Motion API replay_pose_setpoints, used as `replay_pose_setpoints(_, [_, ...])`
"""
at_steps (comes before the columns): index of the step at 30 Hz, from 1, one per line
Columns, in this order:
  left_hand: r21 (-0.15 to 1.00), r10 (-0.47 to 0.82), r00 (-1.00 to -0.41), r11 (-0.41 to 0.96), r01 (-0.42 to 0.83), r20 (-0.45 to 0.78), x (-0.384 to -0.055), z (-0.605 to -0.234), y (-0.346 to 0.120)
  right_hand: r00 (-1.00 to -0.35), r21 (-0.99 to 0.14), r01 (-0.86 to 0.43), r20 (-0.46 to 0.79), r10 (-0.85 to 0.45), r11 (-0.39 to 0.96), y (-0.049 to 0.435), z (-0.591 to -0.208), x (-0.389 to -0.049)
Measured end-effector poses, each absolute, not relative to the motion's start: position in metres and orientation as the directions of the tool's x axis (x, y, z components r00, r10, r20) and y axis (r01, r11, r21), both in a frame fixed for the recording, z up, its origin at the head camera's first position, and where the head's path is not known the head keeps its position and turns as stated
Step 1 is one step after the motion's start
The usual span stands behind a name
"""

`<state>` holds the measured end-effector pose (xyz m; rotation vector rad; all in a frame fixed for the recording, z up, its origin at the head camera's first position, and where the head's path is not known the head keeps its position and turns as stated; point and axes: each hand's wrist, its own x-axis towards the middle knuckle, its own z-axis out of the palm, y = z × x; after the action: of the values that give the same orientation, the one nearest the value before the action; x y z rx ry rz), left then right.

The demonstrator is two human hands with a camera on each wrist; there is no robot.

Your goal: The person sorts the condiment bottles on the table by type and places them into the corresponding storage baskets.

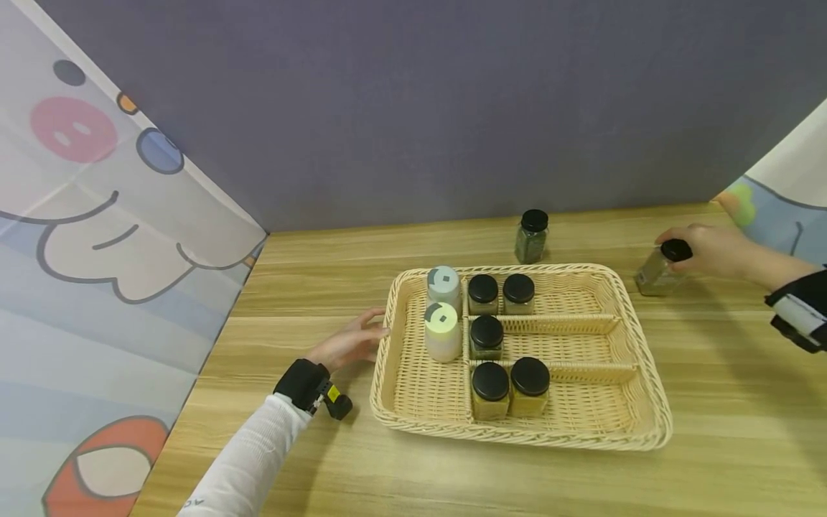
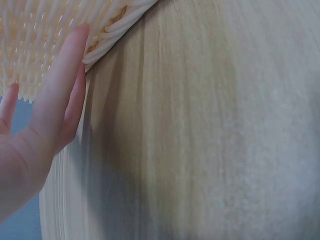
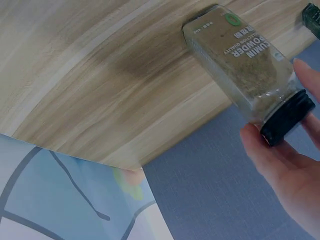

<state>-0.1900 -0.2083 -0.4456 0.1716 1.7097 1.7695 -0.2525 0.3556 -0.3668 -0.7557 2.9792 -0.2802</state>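
My right hand (image 1: 711, 248) grips a glass jar of cumin powder (image 3: 245, 55) near its black lid, at the right of the table. In the right wrist view the label reads "CUMIN POWDER", and fingers and thumb sit on both sides of the lid. My left hand (image 1: 352, 341) touches the left rim of a wicker basket (image 1: 646, 359), its fingers fairly straight in the left wrist view (image 2: 55, 100). Inside the basket, black-lidded jars stand in the three right compartments, among them a jar of yellow powder (image 1: 530, 388). Two white bottles (image 1: 443, 334) occupy the left compartment.
Behind the basket, a black-lidded jar of green herbs (image 1: 531, 238) stands on the wooden table (image 1: 323, 273). A grey-blue panel (image 1: 413, 129) rises along the back edge. Cartoon-printed cloth (image 1: 116, 287) borders the left side, with more at the right.
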Motion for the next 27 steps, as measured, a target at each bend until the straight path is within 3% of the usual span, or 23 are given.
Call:
replay_pose_setpoints(12, [0.929,0.531,-0.772,0.085,-0.361,-0.349,-0.1894,-0.4436,-0.2079,-0.892,-0.231,-0.416,-0.086,-0.444,0.88,0.3509,-0.3665,-0.2508])
replay_pose_setpoints(27, [0.927,0.551,-0.76,0.073,-0.369,-0.346,-0.191,-0.4453,-0.2067,-0.882,-0.166,-0.442,-0.095,-0.461,0.881,0.3542,-0.3634,-0.2526])
